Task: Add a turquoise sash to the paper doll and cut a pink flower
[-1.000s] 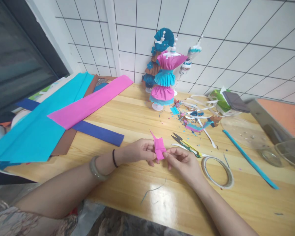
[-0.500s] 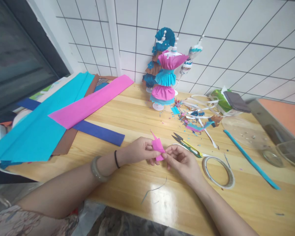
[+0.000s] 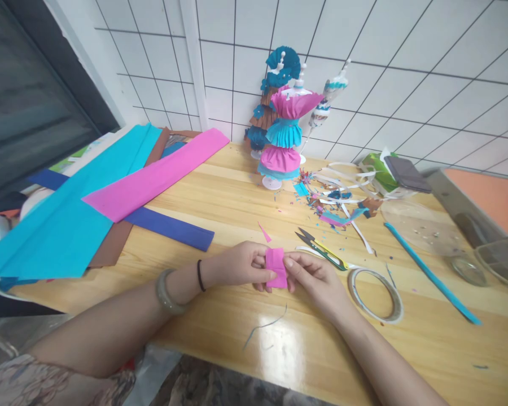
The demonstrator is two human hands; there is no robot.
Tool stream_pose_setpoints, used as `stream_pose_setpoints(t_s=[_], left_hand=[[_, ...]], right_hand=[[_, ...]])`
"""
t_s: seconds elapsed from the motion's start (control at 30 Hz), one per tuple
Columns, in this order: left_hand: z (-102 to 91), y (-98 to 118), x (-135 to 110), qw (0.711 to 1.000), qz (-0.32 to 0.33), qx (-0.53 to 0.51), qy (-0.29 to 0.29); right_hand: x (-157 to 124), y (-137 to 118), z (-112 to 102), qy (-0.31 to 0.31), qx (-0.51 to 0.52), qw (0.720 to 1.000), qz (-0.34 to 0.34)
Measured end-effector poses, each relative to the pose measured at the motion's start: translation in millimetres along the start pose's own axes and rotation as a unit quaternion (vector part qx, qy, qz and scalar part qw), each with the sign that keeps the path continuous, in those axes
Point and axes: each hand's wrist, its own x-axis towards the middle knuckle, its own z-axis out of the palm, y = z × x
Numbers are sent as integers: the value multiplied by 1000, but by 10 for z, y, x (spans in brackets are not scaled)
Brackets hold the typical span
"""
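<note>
A small folded piece of pink crepe paper [image 3: 276, 267] is pinched between both my hands just above the wooden table [image 3: 237, 192]. My left hand [image 3: 239, 264] grips its left edge with thumb and fingers closed. My right hand [image 3: 315, 280] holds its right edge, thumb on top. A thin pink sliver [image 3: 264, 232] lies on the table just behind them. Small yellow-handled scissors [image 3: 322, 249] rest to the right of my hands, and a ring of clear tape [image 3: 376, 295] lies beside my right wrist.
Long crepe sheets in cyan [image 3: 68, 220], pink [image 3: 156, 175], dark blue [image 3: 169, 225] and brown lie at the left. Paper-dressed doll stands [image 3: 284, 135] are at the back by the tiled wall, with paper scraps [image 3: 334, 203], a cyan strip [image 3: 432, 273] and clear containers [image 3: 491, 259] at the right.
The pink piece went from a pointed, gathered shape to a flat folded rectangle held lower between my hands. A thin pink sliver now lies on the table behind them.
</note>
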Motion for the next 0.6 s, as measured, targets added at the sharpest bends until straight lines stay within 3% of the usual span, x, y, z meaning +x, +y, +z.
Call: stream_pose_setpoints(t_s=[0.3, 0.6], left_hand=[[23, 44, -13, 1000, -17, -14, -7], [28, 34, -12, 1000, -14, -26, 4]], right_hand=[[2, 56, 16, 15, 51, 999, 4], [7, 24, 57, 44, 15, 999, 4]])
